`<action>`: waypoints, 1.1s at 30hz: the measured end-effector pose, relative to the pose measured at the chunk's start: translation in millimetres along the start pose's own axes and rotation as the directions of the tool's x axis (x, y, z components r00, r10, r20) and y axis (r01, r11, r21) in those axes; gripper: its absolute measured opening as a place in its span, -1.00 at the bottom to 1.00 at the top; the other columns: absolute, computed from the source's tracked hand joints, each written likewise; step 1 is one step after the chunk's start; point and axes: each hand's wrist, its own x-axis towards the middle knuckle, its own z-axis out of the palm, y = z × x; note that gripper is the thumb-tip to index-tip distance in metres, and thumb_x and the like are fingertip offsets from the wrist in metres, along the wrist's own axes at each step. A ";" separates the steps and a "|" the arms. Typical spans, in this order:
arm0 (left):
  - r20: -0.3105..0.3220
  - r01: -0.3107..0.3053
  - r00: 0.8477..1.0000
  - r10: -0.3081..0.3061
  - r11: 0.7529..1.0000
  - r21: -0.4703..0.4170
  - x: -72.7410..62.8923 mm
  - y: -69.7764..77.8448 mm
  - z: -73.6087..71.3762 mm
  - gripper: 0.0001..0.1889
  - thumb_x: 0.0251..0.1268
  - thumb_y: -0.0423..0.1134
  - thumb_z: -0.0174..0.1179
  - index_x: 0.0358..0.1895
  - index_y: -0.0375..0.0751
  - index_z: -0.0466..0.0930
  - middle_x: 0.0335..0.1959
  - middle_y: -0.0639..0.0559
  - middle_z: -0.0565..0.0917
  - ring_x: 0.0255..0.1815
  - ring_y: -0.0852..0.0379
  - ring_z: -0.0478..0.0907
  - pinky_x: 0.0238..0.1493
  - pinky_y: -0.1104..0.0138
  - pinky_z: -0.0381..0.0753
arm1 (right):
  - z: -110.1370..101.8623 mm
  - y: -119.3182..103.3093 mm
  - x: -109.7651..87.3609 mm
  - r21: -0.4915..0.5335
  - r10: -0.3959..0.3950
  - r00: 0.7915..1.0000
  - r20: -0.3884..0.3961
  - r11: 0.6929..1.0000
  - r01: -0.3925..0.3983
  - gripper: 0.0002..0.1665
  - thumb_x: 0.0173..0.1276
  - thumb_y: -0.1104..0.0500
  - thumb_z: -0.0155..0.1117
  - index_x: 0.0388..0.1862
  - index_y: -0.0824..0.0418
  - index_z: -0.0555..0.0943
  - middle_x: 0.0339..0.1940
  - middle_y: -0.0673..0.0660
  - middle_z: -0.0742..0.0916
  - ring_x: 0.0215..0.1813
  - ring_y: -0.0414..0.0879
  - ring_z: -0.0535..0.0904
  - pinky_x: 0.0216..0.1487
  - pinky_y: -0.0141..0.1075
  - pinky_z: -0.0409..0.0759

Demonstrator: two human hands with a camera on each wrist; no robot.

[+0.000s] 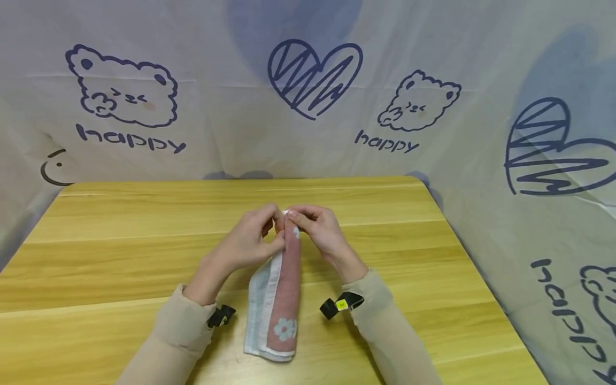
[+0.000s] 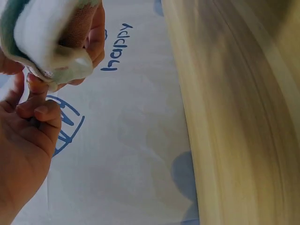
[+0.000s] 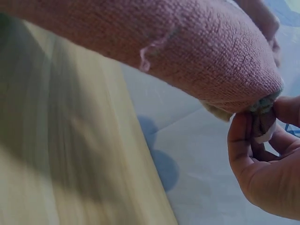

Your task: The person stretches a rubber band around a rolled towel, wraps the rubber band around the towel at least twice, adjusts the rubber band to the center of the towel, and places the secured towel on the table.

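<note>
A small towel (image 1: 287, 289), pink with pale blue flowers on one side and light blue and white on the other, hangs folded lengthwise between both hands. My left hand (image 1: 247, 240) pinches its upper end from the left, thumb and fingers bent at the edge. From the right, my right hand (image 1: 323, 230) pinches the same end between thumb and fingers, close against the left fingertips. In the right wrist view the pink towel (image 3: 187, 51) narrows to a gathered corner in the right fingers (image 3: 241, 140). The left wrist view shows the folded towel's (image 2: 40, 33) white inner layers.
Beneath the hands is a wood-grain table (image 1: 120, 256). Behind it and along its right side hangs a pale cloth (image 1: 216, 123) printed with bears, hearts and lettering. Both wrists wear black straps, the right one (image 1: 353, 300) with a yellow tag.
</note>
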 end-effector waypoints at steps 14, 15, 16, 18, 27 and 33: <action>-0.058 -0.180 0.978 0.201 0.950 0.253 0.7 -5.3 -1.0 -0.81 0.26 -0.46 0.43 -0.12 -0.27 0.66 -0.24 -0.03 0.70 -0.20 0.04 0.65 -0.16 0.15 0.70 | -14.3 -4.0 -2.7 -0.029 -0.019 0.987 0.159 0.999 0.024 -0.63 0.55 0.29 0.22 0.20 0.53 0.61 -0.02 0.20 0.81 -0.11 -0.14 0.72 0.01 -0.26 0.68; -0.062 -0.200 0.973 0.222 0.946 0.255 0.1 -6.8 -1.1 -0.80 0.24 -0.48 0.44 -0.12 -0.29 0.67 -0.25 -0.04 0.69 -0.21 0.04 0.64 -0.17 0.16 0.70 | -14.9 -3.4 -2.6 -0.028 -0.015 0.982 0.186 0.999 0.020 -0.61 0.56 0.29 0.19 0.22 0.53 0.60 0.01 0.23 0.80 -0.09 -0.13 0.71 0.01 -0.27 0.67; -0.068 -0.215 0.969 0.239 0.943 0.253 -0.5 -8.3 -1.5 -0.79 0.21 -0.50 0.43 -0.13 -0.31 0.67 -0.26 -0.04 0.68 -0.22 0.04 0.64 -0.18 0.17 0.70 | -15.3 -3.1 -2.5 -0.028 -0.010 0.977 0.214 0.999 0.016 -0.60 0.57 0.29 0.16 0.23 0.54 0.59 0.03 0.26 0.79 -0.08 -0.13 0.71 0.01 -0.27 0.67; -0.079 -0.229 0.964 0.253 0.945 0.233 -1.5 -10.9 -1.9 -0.78 0.16 -0.52 0.43 -0.13 -0.32 0.68 -0.27 -0.04 0.68 -0.24 0.06 0.63 -0.20 0.19 0.71 | -15.2 -2.3 -2.4 -0.029 0.002 0.970 0.242 1.000 0.005 -0.59 0.58 0.29 0.13 0.24 0.56 0.58 0.02 0.26 0.79 -0.08 -0.14 0.70 0.01 -0.29 0.65; -0.073 -0.176 0.981 0.179 0.983 0.053 -1.7 -12.0 -3.2 -0.78 0.26 -0.51 0.31 -0.06 -0.29 0.74 -0.25 0.01 0.70 -0.24 0.15 0.58 -0.21 0.30 0.62 | -5.4 -4.7 -4.9 -0.075 0.020 0.991 0.131 0.997 -0.010 -0.64 0.59 0.27 0.18 0.15 0.55 0.63 -0.12 0.17 0.81 -0.20 -0.17 0.66 -0.10 -0.33 0.63; 0.021 -0.108 0.994 0.108 0.994 0.019 -1.3 -8.7 -4.0 -0.85 0.24 -0.50 0.27 -0.19 -0.24 0.71 -0.25 0.04 0.65 -0.25 0.16 0.54 -0.24 0.20 0.63 | -5.1 0.3 -1.4 -0.111 0.021 0.997 0.071 0.994 -0.013 -0.65 0.60 0.26 0.19 0.15 0.53 0.65 -0.19 0.13 0.79 -0.24 -0.19 0.62 -0.15 -0.35 0.59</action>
